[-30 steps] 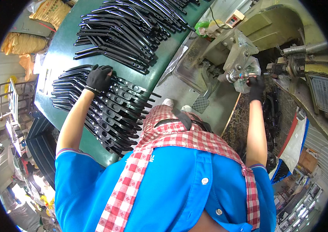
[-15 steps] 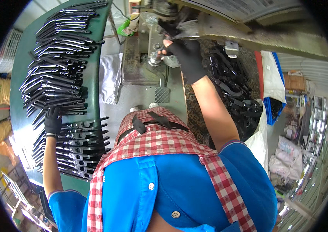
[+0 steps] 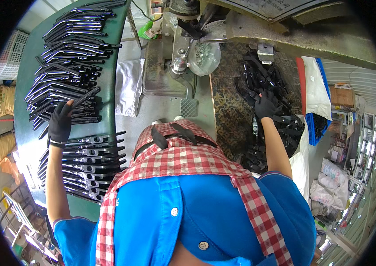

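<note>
Both my hands wear black gloves with bare fingertips. At the left, my left hand (image 3: 60, 123) is closed on a bent black metal bar (image 3: 86, 96), lifted at a slant over a row of similar bars (image 3: 66, 71) on the green table (image 3: 106, 95). Below that hand lie black metal pieces with round holes (image 3: 92, 159), stacked side by side. On the right, my right hand (image 3: 266, 105) reaches into a heap of black metal parts (image 3: 259, 77), touching it with fingers apart. What lies beneath those fingers is partly hidden.
Ahead stands a press machine (image 3: 188, 11) with a round metal post (image 3: 179, 64). Beside the post sits a clear bowl of small metal pieces (image 3: 205, 57). A silver bag (image 3: 129, 86) lies by the green table. A foot pedal (image 3: 188, 107) is below. White sacks (image 3: 314, 88) stand right.
My right hand has left the machine and moved right and down to the black heap, uncovering the bowl. My left hand has raised one bar's end from the row.
</note>
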Demonstrator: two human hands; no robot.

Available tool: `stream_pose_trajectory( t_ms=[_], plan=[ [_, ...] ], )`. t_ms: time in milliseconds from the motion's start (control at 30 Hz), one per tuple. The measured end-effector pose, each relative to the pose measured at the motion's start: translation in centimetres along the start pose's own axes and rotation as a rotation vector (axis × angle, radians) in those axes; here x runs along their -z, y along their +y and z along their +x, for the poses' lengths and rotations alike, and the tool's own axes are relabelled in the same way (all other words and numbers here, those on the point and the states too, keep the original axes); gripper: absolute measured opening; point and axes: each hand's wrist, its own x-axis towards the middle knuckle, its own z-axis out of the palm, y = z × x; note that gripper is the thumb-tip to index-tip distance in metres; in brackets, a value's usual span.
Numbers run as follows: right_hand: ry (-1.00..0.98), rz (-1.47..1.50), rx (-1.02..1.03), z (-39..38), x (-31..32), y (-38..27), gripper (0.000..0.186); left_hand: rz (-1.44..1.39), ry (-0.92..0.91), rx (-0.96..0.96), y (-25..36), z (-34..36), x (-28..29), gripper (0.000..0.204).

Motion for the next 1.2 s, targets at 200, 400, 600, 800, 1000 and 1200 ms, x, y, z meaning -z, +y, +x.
stream_pose_trajectory(
  t_ms=[200,400,600,800,1000,1200],
  plan=[
    [0.027,0.652,0.393,-0.7,7.1,-4.6,0.036,-0.301,-0.103,-0.036,8.3,6.8,1.3,0.03],
    [-0.567,1.115,0.427,-2.6,13.9,-13.0,0.039,-0.359,-0.132,-0.242,15.4,11.4,3.5,0.036],
    [-0.388,0.931,0.667,-2.2,18.3,-15.9,0.034,-0.3,-0.225,-0.331,15.8,11.6,4.4,0.032],
    [-0.216,0.576,0.854,-1.2,20.8,-18.0,0.031,-0.086,-0.225,-0.376,15.8,11.7,5.1,0.034],
    [-0.452,0.619,0.812,0.0,19.8,-18.2,0.036,-0.097,-0.23,-0.4,15.8,12.6,6.1,0.033],
    [-0.271,0.607,0.853,0.2,22.1,-19.9,0.034,-0.157,-0.27,-0.361,15.9,12.0,4.7,0.03]
  ],
)
